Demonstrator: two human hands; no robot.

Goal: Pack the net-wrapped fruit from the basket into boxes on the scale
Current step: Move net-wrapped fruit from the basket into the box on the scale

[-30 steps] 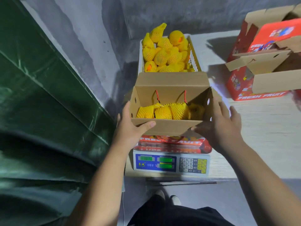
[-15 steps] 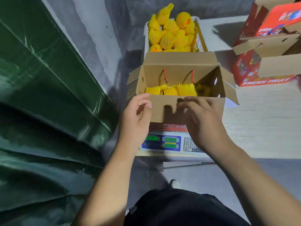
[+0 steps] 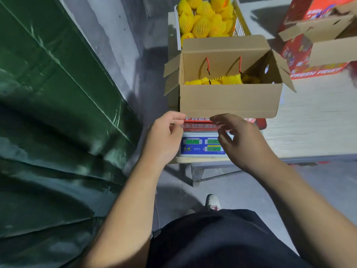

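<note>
Net-wrapped fruit (image 3: 222,80) low inside the open box (image 3: 228,101), well above both hands. Box on the scale (image 3: 202,146), its near flap folded down toward the fingers. More fruit heaped in the basket (image 3: 240,26) behind. Left hand (image 3: 164,138) just below the flap's corner, fingers loosely curled, gripping nothing. Right hand (image 3: 239,138) over the scale's display, fingers relaxed, empty.
</note>
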